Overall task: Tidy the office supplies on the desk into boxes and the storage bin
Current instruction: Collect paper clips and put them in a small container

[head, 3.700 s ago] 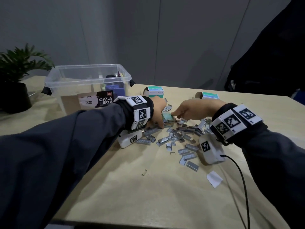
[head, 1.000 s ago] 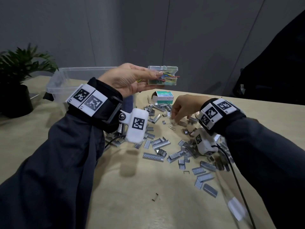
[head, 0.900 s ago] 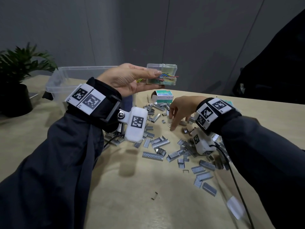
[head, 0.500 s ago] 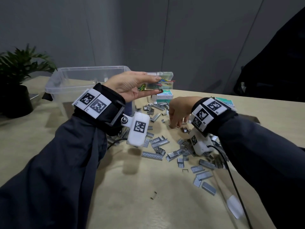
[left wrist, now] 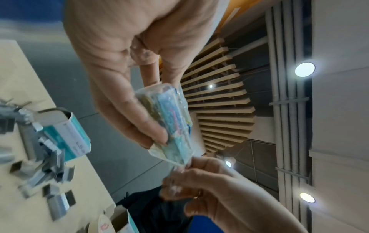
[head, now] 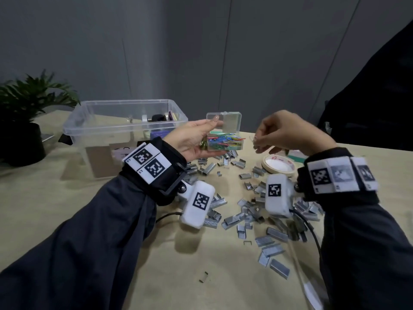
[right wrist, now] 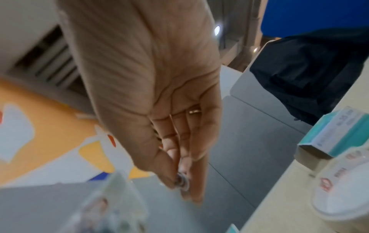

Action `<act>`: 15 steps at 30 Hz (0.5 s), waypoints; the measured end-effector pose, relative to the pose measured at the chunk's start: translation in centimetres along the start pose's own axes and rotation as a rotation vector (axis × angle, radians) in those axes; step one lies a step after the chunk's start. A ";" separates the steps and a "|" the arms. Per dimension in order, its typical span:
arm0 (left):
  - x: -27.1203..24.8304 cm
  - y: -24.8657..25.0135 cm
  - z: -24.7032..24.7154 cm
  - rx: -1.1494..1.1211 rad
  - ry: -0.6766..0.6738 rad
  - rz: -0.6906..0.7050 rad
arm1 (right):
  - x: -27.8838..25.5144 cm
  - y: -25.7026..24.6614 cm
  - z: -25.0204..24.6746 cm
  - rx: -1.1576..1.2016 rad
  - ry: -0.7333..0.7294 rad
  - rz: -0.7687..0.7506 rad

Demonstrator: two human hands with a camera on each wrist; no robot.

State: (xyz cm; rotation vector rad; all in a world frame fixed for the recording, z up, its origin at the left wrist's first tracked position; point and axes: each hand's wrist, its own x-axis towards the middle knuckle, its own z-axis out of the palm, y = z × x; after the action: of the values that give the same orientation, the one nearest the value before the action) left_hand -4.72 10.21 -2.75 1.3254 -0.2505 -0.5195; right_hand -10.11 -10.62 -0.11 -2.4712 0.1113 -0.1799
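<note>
Landmark: small clear box, lid up, coloured paper clips inside, held above the desk.

Below and nearer than the box: loose staple strips litter the desk. A dropped item would vanish among them.

At the box: left hand clamped around its end. Right hand just beside the open side, fingertips pinched on something tiny; cannot tell what. A miss spills it; tilting dumps clips.

Right of the box: tape roll, little room.

Left and behind: storage bin, open top, approach unobstructed.
</note>
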 end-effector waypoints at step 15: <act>0.0 -1.8 1.5 0.072 -0.059 -0.068 | -2.4 -4.1 0.2 -0.307 0.097 -0.420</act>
State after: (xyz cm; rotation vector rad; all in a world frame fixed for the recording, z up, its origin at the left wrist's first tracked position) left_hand -5.83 8.66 -4.08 1.3934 -0.2756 -0.6124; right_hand -12.34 -7.02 2.01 -2.7642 -0.3690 -0.4943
